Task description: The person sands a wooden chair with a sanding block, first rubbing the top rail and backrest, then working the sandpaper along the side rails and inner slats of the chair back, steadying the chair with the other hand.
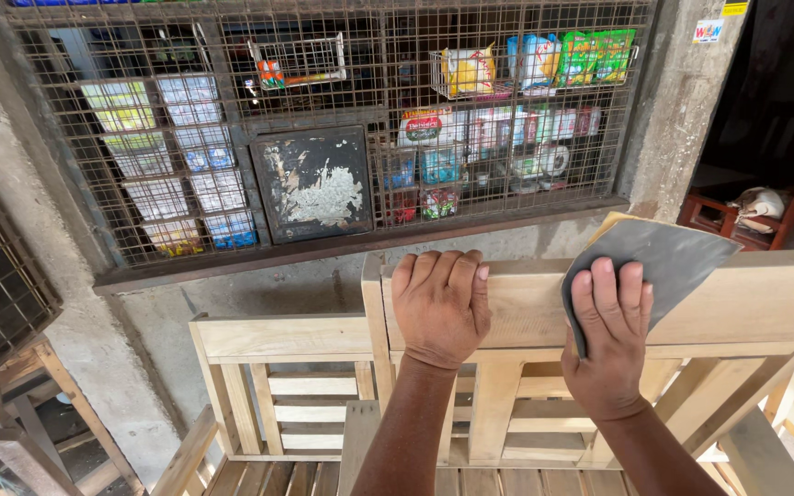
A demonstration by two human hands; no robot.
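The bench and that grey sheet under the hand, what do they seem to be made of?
The bench looks like pale bare wood, seemingly unvarnished: matte, with visible grain and joints. The grey sheet under the right hand looks like sandpaper: thin, dull grey face, tan backing at its edge. The left hand grips the bench's top rail.

We see both bare forearms coming up from the bottom edge, angled slightly toward each other, wrists roughly straight. Our left hand is palm down, knuckles up, fingers curled forward and tucked over an edge, so the fingertips bend out of sight; thumb hidden under the hand. Our right hand is palm down too, flatter, four fingers extended and close together, pressed onto a surface, thumb tucked along the left side of the palm. Hands sit near each other at about the same height, not touching.
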